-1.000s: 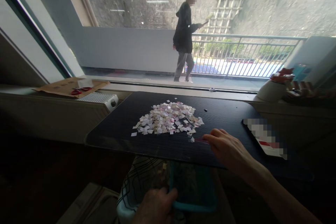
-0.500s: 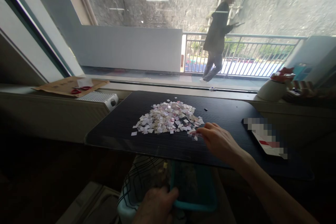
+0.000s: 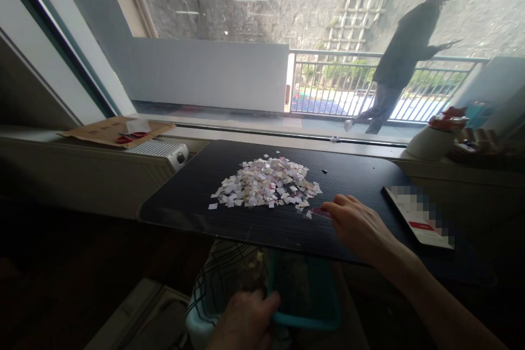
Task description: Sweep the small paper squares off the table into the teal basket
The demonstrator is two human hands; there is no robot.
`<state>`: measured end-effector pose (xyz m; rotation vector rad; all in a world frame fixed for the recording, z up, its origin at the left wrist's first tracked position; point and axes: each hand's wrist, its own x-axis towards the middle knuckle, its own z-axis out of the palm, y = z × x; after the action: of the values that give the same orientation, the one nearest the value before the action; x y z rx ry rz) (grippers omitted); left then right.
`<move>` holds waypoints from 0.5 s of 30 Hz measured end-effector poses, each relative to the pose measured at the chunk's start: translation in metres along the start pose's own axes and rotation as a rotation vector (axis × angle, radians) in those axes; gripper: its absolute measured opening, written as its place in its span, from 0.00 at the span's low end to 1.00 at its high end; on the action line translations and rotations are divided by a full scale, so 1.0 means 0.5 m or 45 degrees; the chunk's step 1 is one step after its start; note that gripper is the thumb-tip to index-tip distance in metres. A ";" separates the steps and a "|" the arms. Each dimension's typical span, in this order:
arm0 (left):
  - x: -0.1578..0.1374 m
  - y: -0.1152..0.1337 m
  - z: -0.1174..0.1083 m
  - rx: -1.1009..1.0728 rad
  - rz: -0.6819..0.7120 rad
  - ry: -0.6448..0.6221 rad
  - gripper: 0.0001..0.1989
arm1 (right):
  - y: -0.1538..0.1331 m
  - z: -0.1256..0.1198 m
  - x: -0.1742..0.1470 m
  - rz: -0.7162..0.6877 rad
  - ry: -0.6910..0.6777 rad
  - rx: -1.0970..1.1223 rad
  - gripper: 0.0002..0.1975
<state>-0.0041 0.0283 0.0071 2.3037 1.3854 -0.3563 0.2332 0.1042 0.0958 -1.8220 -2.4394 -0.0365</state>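
A heap of small white and pinkish paper squares [image 3: 266, 183] lies in the middle of the dark table [image 3: 176, 197]. At its right edge, my right hand [image 3: 355, 224] pinches a thin, pinkish see-through strip [image 3: 321, 212] close to the tabletop. Some loose squares [image 3: 304, 212] lie just left of the strip. Below the table's near edge, my left hand [image 3: 250, 311] is closed on the rim of a teal plastic container [image 3: 305, 321]. The container's inside is dark, and its contents cannot be made out.
A phone-like slab [image 3: 424, 227], partly blurred, lies on the table at right. Red-handled scissors [image 3: 131, 137] rest on a brown envelope [image 3: 96, 130] on the left sill, near a white heater [image 3: 164, 152]. A white jar [image 3: 429, 142] stands at right. Outside the window is a person [image 3: 406, 49].
My right hand has moved slightly right, drawing the pinkish strip away from the heap. My left hand stays on the container. Outside, the person has walked right.
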 end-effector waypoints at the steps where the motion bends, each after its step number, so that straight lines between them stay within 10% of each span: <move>1: 0.001 -0.001 0.000 -0.006 0.009 -0.005 0.21 | -0.002 0.002 0.000 -0.007 0.006 0.019 0.16; 15: 0.002 -0.011 0.000 -0.052 0.054 -0.012 0.20 | -0.017 0.008 -0.001 0.092 -0.023 0.066 0.15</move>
<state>-0.0082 0.0313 0.0055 2.2918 1.3248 -0.3226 0.2248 0.1017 0.0921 -1.8949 -2.3605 0.0483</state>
